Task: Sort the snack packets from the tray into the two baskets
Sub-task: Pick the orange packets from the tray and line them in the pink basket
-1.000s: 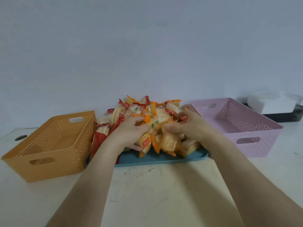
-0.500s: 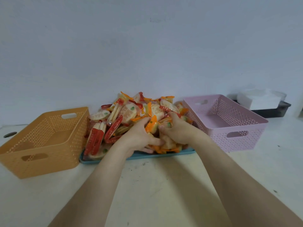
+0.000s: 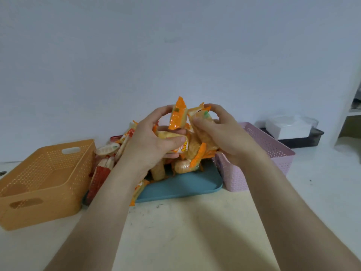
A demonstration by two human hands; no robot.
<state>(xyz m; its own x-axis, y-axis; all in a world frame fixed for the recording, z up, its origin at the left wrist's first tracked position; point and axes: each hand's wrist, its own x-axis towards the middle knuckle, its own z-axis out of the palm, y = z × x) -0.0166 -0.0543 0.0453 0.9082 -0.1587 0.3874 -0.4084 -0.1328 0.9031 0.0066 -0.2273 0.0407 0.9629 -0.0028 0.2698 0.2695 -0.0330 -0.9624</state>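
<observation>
so the left hand (image 3: 148,141) and right hand (image 3: 224,133) both grip a bunch of packets (image 3: 177,118) up over the tray (image 3: 185,186). pink basket (image 3: 273,145) sits just beside the right hand, orange basket (image 3: 39,173) is further off left.

The orange-edged snack packets (image 3: 176,116) are glossy, crinkled plastic film, partly clear so the pale contents show through. The red-edged packets (image 3: 99,174) have the same shiny wrap. The teal tray (image 3: 185,185) looks like smooth plastic with a dull sheen. The orange basket (image 3: 54,204) and the pink basket (image 3: 273,147) are matt moulded plastic, their walls pierced in a fine lattice. The counter (image 3: 175,231) is matt off-white, scuffed and flecked with dark specks. The wall (image 3: 175,45) is plain and matt.
</observation>
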